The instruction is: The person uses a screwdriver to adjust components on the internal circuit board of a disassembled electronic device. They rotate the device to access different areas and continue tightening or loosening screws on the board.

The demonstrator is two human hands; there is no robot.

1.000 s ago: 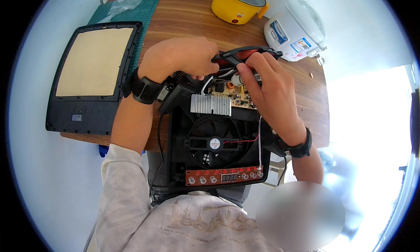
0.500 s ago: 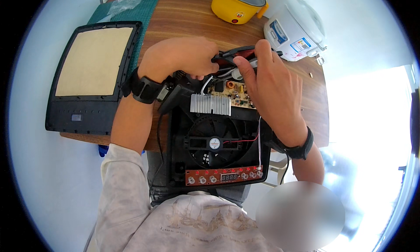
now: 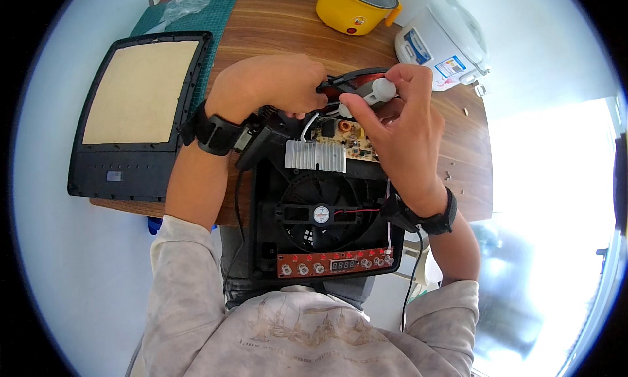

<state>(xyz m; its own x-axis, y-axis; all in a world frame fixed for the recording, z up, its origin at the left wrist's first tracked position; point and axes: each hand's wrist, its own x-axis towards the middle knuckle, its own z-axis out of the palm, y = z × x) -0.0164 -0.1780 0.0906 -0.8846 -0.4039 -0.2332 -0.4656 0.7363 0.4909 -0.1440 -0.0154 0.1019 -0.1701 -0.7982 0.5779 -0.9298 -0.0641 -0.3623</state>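
In front of me lies an opened induction cooker base (image 3: 263,210), its black fan (image 3: 314,187), silver finned heat sink (image 3: 315,156), tan circuit board (image 3: 356,144) and red-brown button board (image 3: 307,264) exposed. A coil disc (image 3: 358,80), black-edged and reddish inside, is tipped up at the far end. My left hand (image 3: 281,86) grips its left edge, fingertips partly hidden. Between the thumb and fingers of my right hand (image 3: 412,138) is a white, round-ended plastic piece (image 3: 383,90), held against the coil. A white wire runs below the coil to the board.
At left, the black-framed cooker top (image 3: 131,99) rests partly on a green cutting mat (image 3: 222,17). A yellow pot (image 3: 353,10) and white rice cooker (image 3: 441,46) stand at the back. Several small screws (image 3: 449,176) lie at the wooden table's (image 3: 471,154) right side.
My right hand has drawn slightly back and turned, showing the white piece between its fingers. My left hand and the cooker base stay put.
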